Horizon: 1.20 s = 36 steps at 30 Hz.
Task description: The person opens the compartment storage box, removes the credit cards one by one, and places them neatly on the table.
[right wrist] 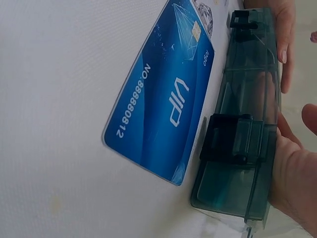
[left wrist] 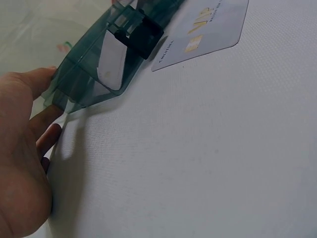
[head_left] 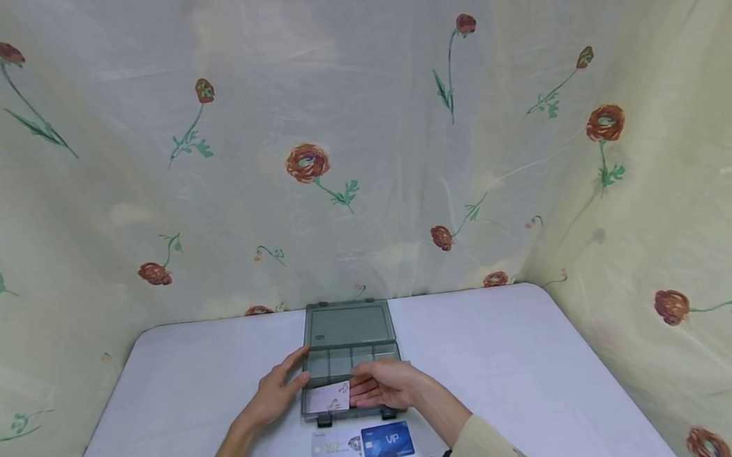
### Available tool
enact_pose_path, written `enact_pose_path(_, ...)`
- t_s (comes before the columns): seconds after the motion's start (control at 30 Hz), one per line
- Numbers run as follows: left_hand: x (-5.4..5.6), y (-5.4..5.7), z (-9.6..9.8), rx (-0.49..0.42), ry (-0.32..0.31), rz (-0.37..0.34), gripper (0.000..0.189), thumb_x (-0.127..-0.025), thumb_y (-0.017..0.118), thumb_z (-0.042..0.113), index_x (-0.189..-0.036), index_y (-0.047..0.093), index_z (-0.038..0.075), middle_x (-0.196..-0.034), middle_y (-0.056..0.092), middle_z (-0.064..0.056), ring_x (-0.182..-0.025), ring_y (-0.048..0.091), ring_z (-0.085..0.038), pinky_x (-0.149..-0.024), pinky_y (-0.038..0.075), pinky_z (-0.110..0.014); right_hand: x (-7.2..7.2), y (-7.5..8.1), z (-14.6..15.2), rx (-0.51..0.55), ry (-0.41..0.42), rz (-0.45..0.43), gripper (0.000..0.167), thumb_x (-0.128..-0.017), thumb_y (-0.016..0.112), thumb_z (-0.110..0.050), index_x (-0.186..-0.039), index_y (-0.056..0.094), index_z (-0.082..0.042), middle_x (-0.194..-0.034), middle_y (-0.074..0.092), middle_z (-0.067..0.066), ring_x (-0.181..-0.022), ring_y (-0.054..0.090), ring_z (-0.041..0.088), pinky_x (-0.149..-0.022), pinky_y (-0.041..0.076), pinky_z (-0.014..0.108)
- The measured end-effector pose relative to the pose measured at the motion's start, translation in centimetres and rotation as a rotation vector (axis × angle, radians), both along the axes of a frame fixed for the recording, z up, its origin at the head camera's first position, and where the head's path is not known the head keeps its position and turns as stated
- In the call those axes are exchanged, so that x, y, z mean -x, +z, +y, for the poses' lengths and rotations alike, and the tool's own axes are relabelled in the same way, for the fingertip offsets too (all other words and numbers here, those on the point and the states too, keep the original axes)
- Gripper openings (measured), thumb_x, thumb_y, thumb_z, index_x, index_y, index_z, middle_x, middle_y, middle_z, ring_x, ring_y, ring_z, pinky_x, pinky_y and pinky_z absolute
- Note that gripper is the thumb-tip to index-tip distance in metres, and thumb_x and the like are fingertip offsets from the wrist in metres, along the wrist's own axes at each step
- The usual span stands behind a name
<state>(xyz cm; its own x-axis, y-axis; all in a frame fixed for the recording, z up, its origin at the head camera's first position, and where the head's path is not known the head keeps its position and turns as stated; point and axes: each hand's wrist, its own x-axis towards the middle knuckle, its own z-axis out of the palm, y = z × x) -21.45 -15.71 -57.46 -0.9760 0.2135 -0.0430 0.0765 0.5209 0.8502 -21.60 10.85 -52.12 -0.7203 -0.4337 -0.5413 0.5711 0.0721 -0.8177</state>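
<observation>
A translucent dark green compartment box (head_left: 352,363) stands on the table with its lid (head_left: 349,326) folded back. My left hand (head_left: 272,396) grips the box's left end, thumb at the rim and fingers along the outer wall. Inside the long front compartment lies a pale card (head_left: 326,399) with a small flower print, slightly askew. The fingers of my right hand (head_left: 388,383) reach into that compartment, fairly straight, at the card's right edge. In the right wrist view the thumb (right wrist: 310,117) stands apart from the fingers. The box wall partly veils the fingertips.
In front of the box lie a silver VIP card (head_left: 329,449) and a blue VIP card (head_left: 387,442), side by side. Two dark latches (head_left: 324,421) stick out from the box's front. A white cloth covers the table (head_left: 494,374); flowered curtains (head_left: 390,206) hang behind and beside it.
</observation>
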Motion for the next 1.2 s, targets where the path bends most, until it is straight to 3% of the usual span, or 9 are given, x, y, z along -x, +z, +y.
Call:
enact_pose_path(0.43,0.0,-0.3,0.0,-0.013,0.004,-0.011,0.057,-0.102,0.060,0.035,-0.155,0.042,0.027,-0.158,0.042,-0.010,-0.147,0.029,-0.043,-0.116,0.021,-0.068,-0.1,-0.3,-0.2,-0.026,-0.040,0.030,0.024,-0.094,0.065,-0.009,-0.111,0.067,0.008,-0.100,0.067,0.017,-0.082,0.069,0.021,-0.079,0.061,0.033)
enact_pose_path(0.73,0.0,-0.4,-0.1,-0.021,0.002,0.001,0.056,-0.102,0.060,0.033,-0.155,0.042,0.027,-0.158,0.042,-0.009,-0.148,0.029,-0.042,-0.116,0.020,-0.068,-0.1,-0.2,0.0,-0.019,-0.036,0.053,0.026,-0.095,0.064,-0.009,-0.114,0.067,0.008,-0.099,0.068,0.016,-0.081,0.070,0.020,-0.078,0.061,0.032)
enact_pose_path(1.2,0.0,-0.3,0.0,-0.010,0.009,-0.003,0.056,-0.102,0.060,0.034,-0.155,0.042,0.027,-0.158,0.042,-0.010,-0.147,0.030,-0.043,-0.116,0.020,-0.068,0.2,1.6,2.4,-0.073,0.018,0.090,0.035,-0.094,0.069,-0.016,-0.124,0.068,0.001,-0.108,0.072,0.018,-0.079,0.071,0.016,-0.073,0.060,0.030)
